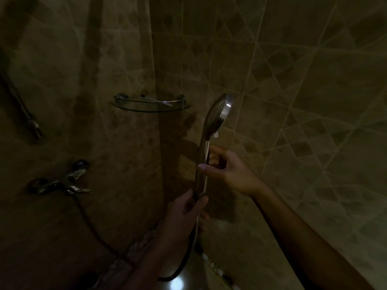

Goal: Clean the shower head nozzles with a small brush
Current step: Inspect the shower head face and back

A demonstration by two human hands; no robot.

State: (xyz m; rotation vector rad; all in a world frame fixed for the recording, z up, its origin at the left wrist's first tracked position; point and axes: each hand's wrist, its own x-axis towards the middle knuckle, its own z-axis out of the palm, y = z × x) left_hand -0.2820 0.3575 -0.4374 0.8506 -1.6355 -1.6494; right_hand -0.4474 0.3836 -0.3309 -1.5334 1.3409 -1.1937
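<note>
A chrome shower head (218, 110) stands upright in the middle of the dim view, seen edge-on, its nozzle face turned left. My left hand (184, 210) grips the bottom of its handle where the hose (189, 248) joins. My right hand (226, 168) holds the handle higher up, thumb across the front. A small white blob hangs just under the head's rim. A thin white stick with a dark tip (157, 100), which may be the brush, lies on the glass corner shelf (150, 105).
A chrome mixer tap (60, 181) is fixed to the left wall, with the hose running down from it. A second metal fitting (31, 122) hangs at the far left. Tiled walls meet in a corner behind the shelf. The floor glints below.
</note>
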